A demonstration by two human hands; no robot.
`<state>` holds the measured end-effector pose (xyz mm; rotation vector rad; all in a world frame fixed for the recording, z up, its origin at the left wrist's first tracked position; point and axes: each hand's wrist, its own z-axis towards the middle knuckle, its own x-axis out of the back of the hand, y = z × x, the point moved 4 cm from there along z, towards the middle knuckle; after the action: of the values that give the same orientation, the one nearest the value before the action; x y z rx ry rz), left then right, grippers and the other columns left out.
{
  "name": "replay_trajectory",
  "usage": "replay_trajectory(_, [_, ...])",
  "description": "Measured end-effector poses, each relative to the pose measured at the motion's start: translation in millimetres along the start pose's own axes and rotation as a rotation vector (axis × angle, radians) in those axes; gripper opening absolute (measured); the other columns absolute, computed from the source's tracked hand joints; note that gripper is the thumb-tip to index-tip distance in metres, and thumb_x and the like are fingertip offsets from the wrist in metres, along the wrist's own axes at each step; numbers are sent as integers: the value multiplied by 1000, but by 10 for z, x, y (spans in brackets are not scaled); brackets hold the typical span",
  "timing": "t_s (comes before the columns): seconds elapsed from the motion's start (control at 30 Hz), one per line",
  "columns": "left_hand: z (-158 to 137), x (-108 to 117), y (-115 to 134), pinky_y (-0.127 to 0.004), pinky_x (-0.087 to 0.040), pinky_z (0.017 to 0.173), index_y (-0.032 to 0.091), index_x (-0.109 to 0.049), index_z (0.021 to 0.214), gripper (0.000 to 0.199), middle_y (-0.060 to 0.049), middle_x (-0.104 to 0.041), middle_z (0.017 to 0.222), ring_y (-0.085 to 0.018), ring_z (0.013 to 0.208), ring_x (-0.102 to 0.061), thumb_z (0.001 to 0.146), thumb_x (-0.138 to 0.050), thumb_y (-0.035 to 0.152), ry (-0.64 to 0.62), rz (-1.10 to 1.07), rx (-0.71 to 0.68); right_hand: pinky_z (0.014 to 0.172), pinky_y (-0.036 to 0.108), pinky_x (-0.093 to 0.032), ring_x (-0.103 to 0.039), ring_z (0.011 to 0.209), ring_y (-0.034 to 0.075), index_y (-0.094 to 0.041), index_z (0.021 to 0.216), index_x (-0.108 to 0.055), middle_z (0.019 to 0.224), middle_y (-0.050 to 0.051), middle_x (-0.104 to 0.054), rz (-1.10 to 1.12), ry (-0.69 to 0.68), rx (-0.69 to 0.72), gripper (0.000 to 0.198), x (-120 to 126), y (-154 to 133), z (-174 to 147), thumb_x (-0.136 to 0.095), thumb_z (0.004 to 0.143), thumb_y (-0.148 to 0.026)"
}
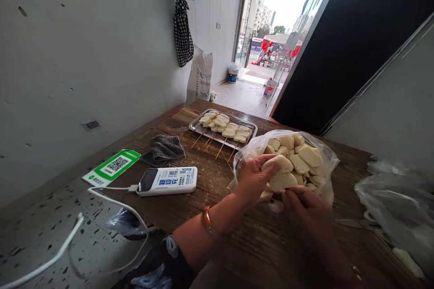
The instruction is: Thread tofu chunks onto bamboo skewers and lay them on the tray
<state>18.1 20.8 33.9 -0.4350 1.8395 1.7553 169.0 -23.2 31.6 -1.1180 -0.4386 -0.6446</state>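
My left hand is closed round two pale steamed bun slices, one above the other, at the near edge of an open clear plastic bag. My right hand is pinched at the lower edge of these slices; what its fingers hold is hidden. More bun slices fill the plastic bag. Behind, to the left, a metal tray bears several skewered slices, their thin wooden sticks jutting over the near rim.
On the wooden table, a grey cloth, a white power bank with a cable and a green QR-code card lie left. At right are scissors and crumpled plastic bags. A doorway opens beyond.
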Motion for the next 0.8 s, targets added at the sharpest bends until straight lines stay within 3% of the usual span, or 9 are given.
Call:
replay_trajectory(0.47, [-9,-53,-54,-24,-51,63,13,-70,103,49,-5,-72,81,-13,66,-64,64,-84,39,-19,-51,52,47,24,-42,-53,43,13,-21,63,-62,48,-2,-60,131,-20,-90,32,-53,-2,31,-58,85,-43])
replay_trajectory(0.63, [86,8,26,-27,-53,65,12,-69,101,49,-7,-74,82,-17,69,-67,63,-84,38,4,-54,20,43,22,-41,-52,43,11,-16,89,-71,55,-1,-63,325,-148,-173,31,-85,30,32,-62,84,-45])
replay_trajectory(0.8, [170,11,113,-29,-55,70,13,-69,96,45,-7,-74,84,-21,81,-70,62,-85,39,-19,-48,-57,52,23,-46,-56,52,12,-17,107,-74,57,-2,-63,285,-122,-95,33,-27,28,38,-58,87,-38])
